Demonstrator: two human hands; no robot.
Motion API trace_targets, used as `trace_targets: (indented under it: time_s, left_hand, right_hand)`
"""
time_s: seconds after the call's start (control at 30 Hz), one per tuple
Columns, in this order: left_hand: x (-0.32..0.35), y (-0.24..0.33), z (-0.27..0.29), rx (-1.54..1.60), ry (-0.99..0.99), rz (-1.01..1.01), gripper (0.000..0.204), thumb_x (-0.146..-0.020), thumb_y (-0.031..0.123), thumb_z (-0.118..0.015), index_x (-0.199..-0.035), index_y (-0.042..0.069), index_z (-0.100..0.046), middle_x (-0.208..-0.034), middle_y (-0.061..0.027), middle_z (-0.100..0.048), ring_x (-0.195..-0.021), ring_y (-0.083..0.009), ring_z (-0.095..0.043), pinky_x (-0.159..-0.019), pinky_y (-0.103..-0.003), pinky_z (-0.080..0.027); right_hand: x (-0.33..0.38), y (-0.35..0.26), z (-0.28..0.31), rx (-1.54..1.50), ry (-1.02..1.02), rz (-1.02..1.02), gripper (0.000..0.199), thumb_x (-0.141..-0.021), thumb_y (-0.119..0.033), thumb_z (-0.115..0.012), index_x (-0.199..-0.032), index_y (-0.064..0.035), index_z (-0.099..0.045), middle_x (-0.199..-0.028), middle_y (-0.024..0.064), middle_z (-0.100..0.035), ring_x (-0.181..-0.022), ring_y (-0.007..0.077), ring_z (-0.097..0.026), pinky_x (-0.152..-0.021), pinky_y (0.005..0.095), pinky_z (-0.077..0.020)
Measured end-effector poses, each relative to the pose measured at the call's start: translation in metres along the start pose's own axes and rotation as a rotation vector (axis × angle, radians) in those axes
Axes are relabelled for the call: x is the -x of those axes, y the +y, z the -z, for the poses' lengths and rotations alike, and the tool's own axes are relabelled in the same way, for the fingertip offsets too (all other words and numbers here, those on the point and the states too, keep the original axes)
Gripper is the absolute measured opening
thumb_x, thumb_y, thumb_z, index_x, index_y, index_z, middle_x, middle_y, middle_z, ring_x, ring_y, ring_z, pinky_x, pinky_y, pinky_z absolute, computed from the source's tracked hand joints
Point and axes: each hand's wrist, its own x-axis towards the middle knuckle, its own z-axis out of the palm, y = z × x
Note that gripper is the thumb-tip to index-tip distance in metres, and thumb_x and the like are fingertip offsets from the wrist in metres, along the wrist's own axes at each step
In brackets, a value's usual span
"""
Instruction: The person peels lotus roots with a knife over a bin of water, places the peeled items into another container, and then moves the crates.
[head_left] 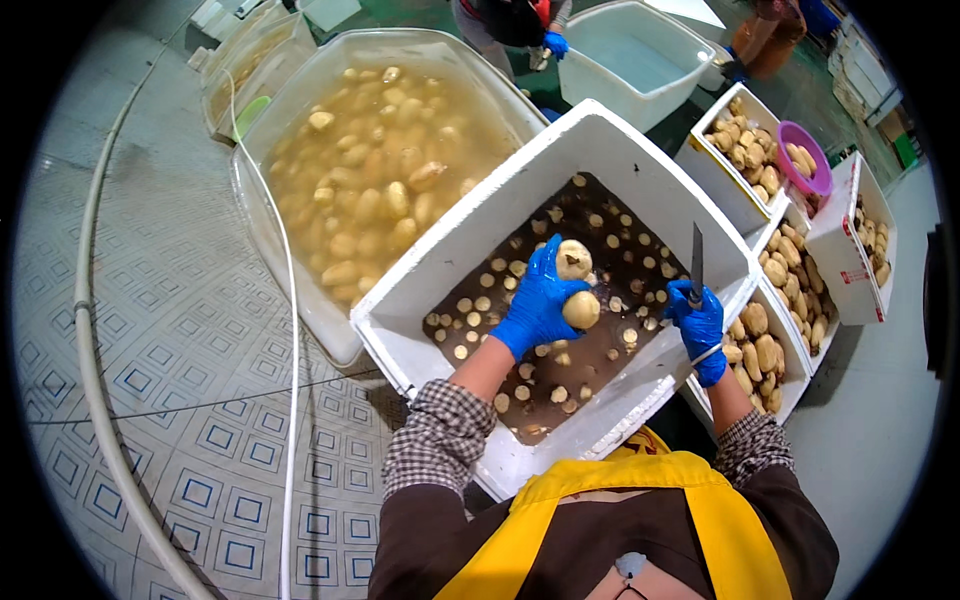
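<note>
My left hand (pixel 535 300), in a blue glove, is closed around a pale lotus root (pixel 574 260) with a dark mark on its end. A second rounded lotus root lump (pixel 581 310) shows beside the thumb; whether the two are joined I cannot tell. My right hand (pixel 701 330), also in a blue glove, grips a knife (pixel 697 262) with the blade upright, apart from the lotus root. Both hands are over a white foam box (pixel 640 165) of murky brown water, where many round cut-off lotus root ends (pixel 520 392) float.
A big tub (pixel 400 42) of cloudy water with peeled lotus roots stands at left. Foam boxes of lotus roots (pixel 760 350) and a pink basin (pixel 815 160) are at right. Two people work beyond, near a pale water tub (pixel 640 65). Hoses (pixel 95 300) lie left.
</note>
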Motion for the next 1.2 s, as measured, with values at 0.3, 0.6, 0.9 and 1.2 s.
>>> trace_targets:
  time_s: [0.3,0.6,0.9,1.2]
  left_hand:
    - [0.007,0.046,0.065,0.523,0.212,-0.004,0.062,-0.049,0.038,-0.088,-0.105,0.019,-0.069,-0.145,-0.0231,-0.022,-0.133,-0.0408,-0.024,-0.109,-0.045,-0.023]
    - [0.029,-0.130,0.195,1.507,0.780,0.547,0.054,-0.086,0.043,-0.058,-0.129,0.014,-0.045,-0.125,-0.0096,-0.050,-0.118,-0.0286,-0.046,-0.094,-0.055,-0.041]
    - [0.147,-0.277,0.232,1.157,0.861,0.839,0.089,-0.069,0.034,-0.077,-0.134,0.006,-0.023,-0.123,-0.0144,-0.039,-0.114,-0.0294,-0.041,-0.092,-0.045,-0.044]
    - [0.145,-0.130,0.214,0.904,0.962,1.094,0.073,-0.086,0.048,-0.053,-0.142,0.012,-0.023,-0.146,-0.0214,-0.021,-0.134,-0.0359,-0.024,-0.108,-0.048,-0.024]
  right_hand:
    - [0.002,0.004,0.000,0.088,0.000,0.079,0.011,-0.086,-0.010,-0.063,-0.094,-0.0028,-0.063,-0.073,0.0011,-0.060,-0.058,0.0087,-0.056,-0.051,0.0220,-0.0453]
    - [0.005,-0.001,-0.002,0.089,0.033,0.032,0.012,-0.085,-0.010,-0.065,-0.092,-0.0009,-0.064,-0.074,0.0013,-0.061,-0.063,0.0077,-0.056,-0.057,0.0227,-0.0472]
    - [0.004,-0.009,0.000,0.420,-0.009,0.345,0.013,-0.086,-0.012,-0.062,-0.094,-0.0036,-0.064,-0.085,0.0125,-0.065,-0.075,0.0251,-0.065,-0.065,0.0318,-0.0510]
    - [0.001,-0.002,0.003,0.245,-0.017,0.229,0.016,-0.085,-0.020,-0.062,-0.094,-0.0070,-0.066,-0.086,0.0134,-0.066,-0.078,0.0279,-0.065,-0.070,0.0338,-0.0521]
